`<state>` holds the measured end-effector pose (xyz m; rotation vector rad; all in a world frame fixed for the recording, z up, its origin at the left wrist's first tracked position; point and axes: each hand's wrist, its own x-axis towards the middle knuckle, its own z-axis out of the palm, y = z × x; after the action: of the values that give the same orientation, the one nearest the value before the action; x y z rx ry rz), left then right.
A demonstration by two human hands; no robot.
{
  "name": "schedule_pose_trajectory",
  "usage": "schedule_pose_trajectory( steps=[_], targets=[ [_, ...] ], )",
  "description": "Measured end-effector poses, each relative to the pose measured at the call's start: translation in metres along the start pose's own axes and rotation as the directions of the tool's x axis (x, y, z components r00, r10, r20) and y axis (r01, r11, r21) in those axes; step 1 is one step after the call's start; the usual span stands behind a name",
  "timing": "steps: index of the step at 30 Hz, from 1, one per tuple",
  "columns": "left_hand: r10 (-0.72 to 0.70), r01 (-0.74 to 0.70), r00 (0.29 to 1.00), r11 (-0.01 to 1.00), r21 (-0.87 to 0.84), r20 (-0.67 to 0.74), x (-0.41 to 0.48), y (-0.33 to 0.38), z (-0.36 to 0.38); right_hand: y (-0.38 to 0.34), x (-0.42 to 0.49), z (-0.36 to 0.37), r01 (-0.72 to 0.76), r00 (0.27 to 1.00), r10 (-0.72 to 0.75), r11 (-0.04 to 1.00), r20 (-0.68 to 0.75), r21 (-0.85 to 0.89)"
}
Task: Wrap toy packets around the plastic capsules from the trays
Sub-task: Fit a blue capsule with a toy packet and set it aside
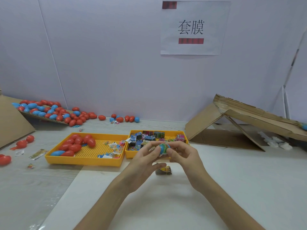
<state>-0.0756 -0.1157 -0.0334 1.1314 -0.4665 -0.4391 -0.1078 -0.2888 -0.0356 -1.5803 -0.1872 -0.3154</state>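
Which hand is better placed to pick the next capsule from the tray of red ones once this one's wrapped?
Left, probably. The left hand sits nearer the capsule tray, which lies to its side; the right hand would have to cross over it. Both hold the blue capsule.

Bare L hand (144,159), R hand (183,156), forearms (113,198).

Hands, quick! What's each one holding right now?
Left hand: fingers curled round the blue plastic egg-shaped capsule.
Right hand: pinches the same capsule from the other side.
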Motion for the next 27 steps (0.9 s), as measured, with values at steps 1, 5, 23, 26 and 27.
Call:
schedule_pose_trajectory(
  steps=[1,5,23,26,27],
  targets=[
    [0.002,-0.002,1.0,1.0,0.003,-0.007,0.0,0.0,-0.0005,0.0002,0.0002,-0.0001,-0.013,1.0,0.013,1.0,0.0,0.017],
    [0.002,-0.002,1.0,1.0,0.003,-0.019,-0.0005,0.0003,-0.0006,0.0016,0.0009,-0.0022,-0.048,0.999,0.049,0.996,-0.014,0.075],
    [0.017,-0.017,1.0,0.999,-0.046,-0.014,0.0015,-0.0015,-0.0006,-0.0016,0.002,-0.0042,-0.083,0.997,0.082,0.99,0.006,0.113],
    [0.022,-0.023,1.0,0.999,-0.029,-0.016,0.0024,-0.0036,-0.0004,-0.0006,0.0035,-0.0054,-0.089,0.996,0.089,0.983,0.012,0.16],
    [0.026,-0.026,1.0,0.999,-0.028,-0.016,0.0025,-0.004,-0.0007,-0.0005,0.0038,-0.0058,-0.09,0.996,0.088,0.978,0.018,0.186]
  ],
)
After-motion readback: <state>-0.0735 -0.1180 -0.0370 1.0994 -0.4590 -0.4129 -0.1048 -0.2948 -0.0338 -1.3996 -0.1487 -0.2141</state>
